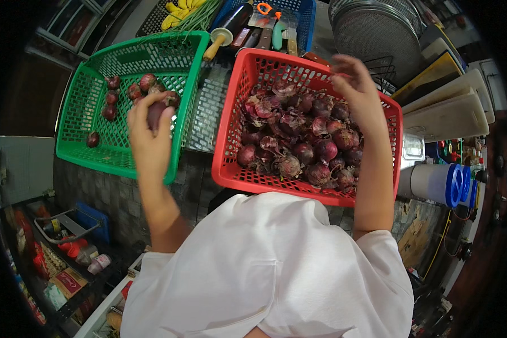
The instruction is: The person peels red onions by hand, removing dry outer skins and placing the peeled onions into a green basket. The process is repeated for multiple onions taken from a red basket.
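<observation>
My left hand [147, 133] is over the right side of a green plastic basket [120, 168], its fingers and thumb around a red onion [155, 115]. Several more red onions lie on the basket's floor, among them a small one [93, 139] near the front left. To the right stands a red plastic basket [274, 191], well filled with red onions [306, 154] and loose papery skins. Above its far right corner is my right hand [355, 82], slightly blurred, with fingers apart and nothing seen in them.
Behind the red basket, a blue basket [307, 25] holds knives and a peeler with an orange head [264, 8]. Yellow bananas [178, 17] and green stalks lie at the back left. Round mesh strainers [376, 38], cutting boards [452, 112] and blue-lidded tubs [433, 183] stand at right.
</observation>
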{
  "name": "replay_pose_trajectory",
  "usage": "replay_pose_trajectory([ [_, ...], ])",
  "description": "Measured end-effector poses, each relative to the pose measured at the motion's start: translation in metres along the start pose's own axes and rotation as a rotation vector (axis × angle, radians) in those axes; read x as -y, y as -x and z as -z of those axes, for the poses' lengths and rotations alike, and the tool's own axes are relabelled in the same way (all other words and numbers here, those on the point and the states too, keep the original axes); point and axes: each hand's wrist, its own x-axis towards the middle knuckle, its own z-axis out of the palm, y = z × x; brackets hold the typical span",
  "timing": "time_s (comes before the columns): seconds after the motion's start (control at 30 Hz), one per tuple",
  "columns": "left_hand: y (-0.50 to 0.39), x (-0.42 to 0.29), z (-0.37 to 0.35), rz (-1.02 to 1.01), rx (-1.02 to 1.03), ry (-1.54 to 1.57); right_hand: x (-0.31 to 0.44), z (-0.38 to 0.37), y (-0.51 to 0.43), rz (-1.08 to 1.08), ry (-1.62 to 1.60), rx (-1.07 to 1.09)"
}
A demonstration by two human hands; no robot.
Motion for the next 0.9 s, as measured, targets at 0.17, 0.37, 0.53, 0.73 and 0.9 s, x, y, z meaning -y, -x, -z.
replay_pose_trajectory([
  [0.17, 0.005, 0.050, 0.055, 0.249, 0.223, -0.514, -0.047, -0.005, 0.022, -0.184, 1.020, 0.328],
  [0.37, 0.014, 0.065, 0.051, 0.326, 0.073, -0.609, -0.040, -0.053, 0.071, -0.116, 0.541, 0.846],
  [0.53, 0.011, 0.032, 0.014, 0.121, -0.152, -0.553, -0.036, -0.073, 0.085, -0.030, 0.817, 0.747],
  [0.73, 0.026, -0.031, -0.049, -0.037, 0.111, 0.281, -0.012, -0.052, 0.054, -0.759, -0.398, 0.375],
  [0.9, 0.042, -0.073, -0.084, -0.034, 0.562, 0.423, 0.015, -0.055, 0.056, -0.653, -0.651, 0.263],
])
